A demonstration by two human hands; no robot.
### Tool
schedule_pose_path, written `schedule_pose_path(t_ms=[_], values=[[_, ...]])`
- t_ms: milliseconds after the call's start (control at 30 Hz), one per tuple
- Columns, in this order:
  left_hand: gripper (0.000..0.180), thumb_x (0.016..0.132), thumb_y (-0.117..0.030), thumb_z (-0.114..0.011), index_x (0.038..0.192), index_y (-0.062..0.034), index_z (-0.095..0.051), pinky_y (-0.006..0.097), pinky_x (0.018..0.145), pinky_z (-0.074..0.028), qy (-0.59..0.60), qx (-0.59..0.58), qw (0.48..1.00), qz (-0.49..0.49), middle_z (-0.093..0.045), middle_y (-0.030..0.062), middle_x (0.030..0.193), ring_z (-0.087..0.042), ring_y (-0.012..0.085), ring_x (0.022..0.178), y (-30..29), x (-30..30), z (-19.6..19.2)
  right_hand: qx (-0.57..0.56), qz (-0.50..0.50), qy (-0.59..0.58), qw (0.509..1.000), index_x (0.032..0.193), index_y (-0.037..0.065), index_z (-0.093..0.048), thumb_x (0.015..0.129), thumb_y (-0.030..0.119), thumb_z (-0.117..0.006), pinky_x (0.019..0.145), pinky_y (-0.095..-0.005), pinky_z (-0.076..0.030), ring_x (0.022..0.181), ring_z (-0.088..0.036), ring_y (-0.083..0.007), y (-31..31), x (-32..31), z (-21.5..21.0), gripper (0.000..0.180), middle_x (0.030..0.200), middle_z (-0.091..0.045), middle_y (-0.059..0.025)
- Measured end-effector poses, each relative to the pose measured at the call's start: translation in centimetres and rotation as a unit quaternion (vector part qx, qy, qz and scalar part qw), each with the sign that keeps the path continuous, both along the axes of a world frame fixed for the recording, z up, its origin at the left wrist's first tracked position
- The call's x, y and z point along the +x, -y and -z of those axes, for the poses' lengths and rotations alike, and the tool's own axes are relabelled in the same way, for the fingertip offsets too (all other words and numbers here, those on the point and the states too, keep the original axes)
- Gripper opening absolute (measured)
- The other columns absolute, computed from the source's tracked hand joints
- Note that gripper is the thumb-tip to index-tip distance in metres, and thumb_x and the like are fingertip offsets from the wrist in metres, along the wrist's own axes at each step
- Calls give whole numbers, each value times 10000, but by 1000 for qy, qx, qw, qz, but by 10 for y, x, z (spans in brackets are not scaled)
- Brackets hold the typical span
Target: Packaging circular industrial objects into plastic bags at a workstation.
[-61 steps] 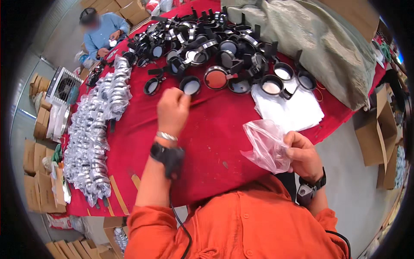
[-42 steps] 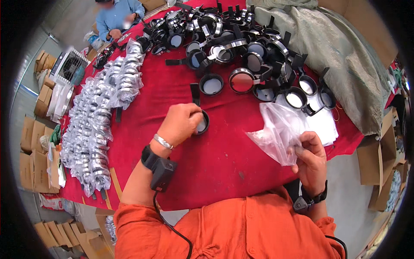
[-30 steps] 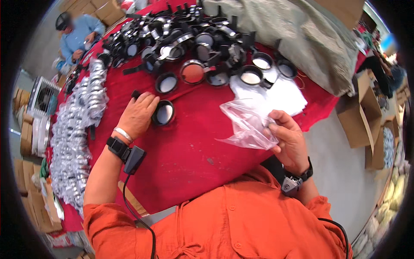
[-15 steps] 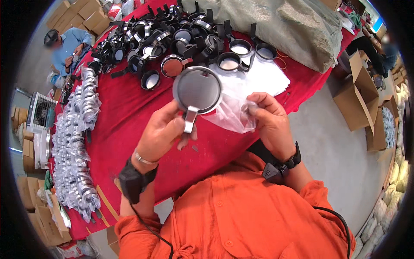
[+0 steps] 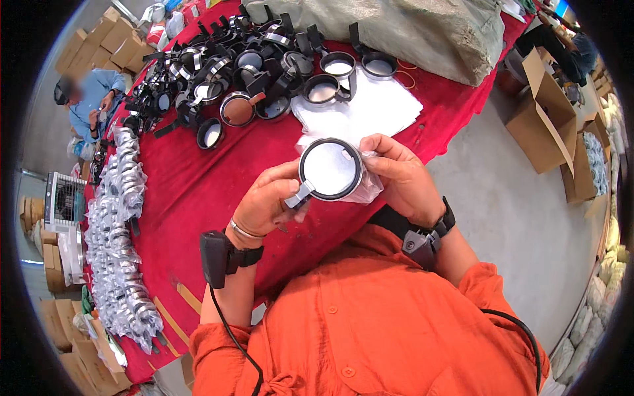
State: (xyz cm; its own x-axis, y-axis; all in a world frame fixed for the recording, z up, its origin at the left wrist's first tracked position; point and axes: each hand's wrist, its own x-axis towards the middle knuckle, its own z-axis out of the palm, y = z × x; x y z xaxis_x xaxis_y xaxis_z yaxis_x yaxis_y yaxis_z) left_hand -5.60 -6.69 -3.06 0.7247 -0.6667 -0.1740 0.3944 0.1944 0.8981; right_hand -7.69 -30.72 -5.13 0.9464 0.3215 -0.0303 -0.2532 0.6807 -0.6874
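A round silver metal disc with a black rim and a short metal tab is held up over the table. My left hand is closed on its tab side, fingers and thumb pinching the tab. My right hand pinches a clear plastic bag beside and partly behind the disc's right edge. Whether the disc is inside the bag is hard to see. Beyond my hands lies a stack of white sheets, with several black-rimmed round pieces at its far side.
A heap of black-handled round metal pieces covers the far part of the red-clothed table. Wrapped pieces line the left edge. A grey-green sack lies at the back right. Cardboard boxes stand on the floor; a person in blue sits far left.
The disc has turned from its mesh-like grey face to a bright smooth face and moved right and down, nearer the bag. My left hand has shifted with it.
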Motion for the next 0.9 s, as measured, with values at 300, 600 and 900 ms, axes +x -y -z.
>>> schedule_pose_path(t_ms=[300, 600, 900], values=[[271, 803, -15, -596, 1061, 60, -623, 194, 528, -457, 219, 138, 955, -144, -544, 94, 1123, -563, 65, 608, 10, -18, -21, -295, 228, 149, 916, 975, 18, -579, 884, 22, -528, 659, -218, -449, 735, -540, -72, -3, -1, -11, 105, 838, -591, 1], [181, 815, -21, -604, 983, 45, -610, 197, 471, -445, 88, 163, 945, -269, -597, 37, 929, -581, 71, 630, 11, -24, -18, -358, -6, 327, 875, 909, 30, -540, 826, -14, -575, 608, -284, -469, 678, -571, -141, -36, -26, -8, 101, 772, -571, -70], [137, 866, -92, -613, 965, 1, -630, 203, 583, -462, 93, 4, 921, -378, -640, 18, 835, -580, 60, 673, 24, -16, 14, -229, -200, 505, 808, 863, 61, -568, 808, 80, -606, 621, -331, -487, 695, -606, -250, -56, -38, -26, 69, 767, -585, -107]])
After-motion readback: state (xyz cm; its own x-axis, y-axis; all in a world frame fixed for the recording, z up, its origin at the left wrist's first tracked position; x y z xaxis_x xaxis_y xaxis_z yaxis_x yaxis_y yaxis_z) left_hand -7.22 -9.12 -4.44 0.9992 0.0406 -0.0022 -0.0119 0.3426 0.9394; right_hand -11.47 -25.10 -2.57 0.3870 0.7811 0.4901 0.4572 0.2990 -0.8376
